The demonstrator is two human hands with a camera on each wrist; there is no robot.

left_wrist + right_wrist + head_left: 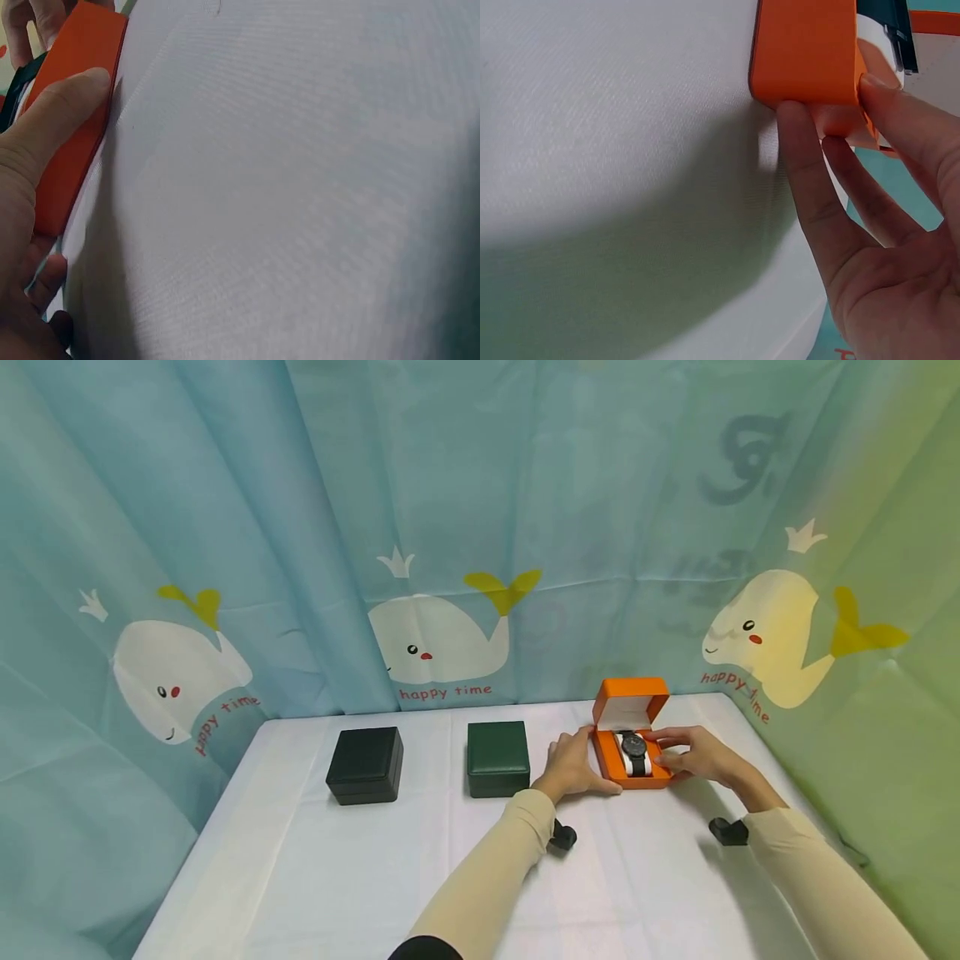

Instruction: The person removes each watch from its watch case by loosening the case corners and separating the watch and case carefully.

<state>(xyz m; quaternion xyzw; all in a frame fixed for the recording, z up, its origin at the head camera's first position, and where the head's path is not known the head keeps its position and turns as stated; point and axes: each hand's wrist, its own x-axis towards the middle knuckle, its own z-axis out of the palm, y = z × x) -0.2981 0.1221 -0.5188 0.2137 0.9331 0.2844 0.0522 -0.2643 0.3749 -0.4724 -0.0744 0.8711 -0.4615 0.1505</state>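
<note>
An orange watch box [646, 782] stands with its lid [632, 687] raised at the back right of the table. Inside lies a wristwatch [634, 752] with a black dial and dark strap round a white cushion. My left hand [573, 765] grips the box from the left, its thumb [79, 94] along the orange front and the other fingers round the side. From the right, my right hand [697, 754] holds the box, with fingertips [799, 127] on the outer wall and another digit [885, 97] at the upper rim, close beside the watch.
A dark green box [498, 760] with its lid down sits left of my left hand. Farther left is a black closed box [365, 766]. The white-clothed table [360, 877] ends against a blue-green curtain [600, 527] at the back and right.
</note>
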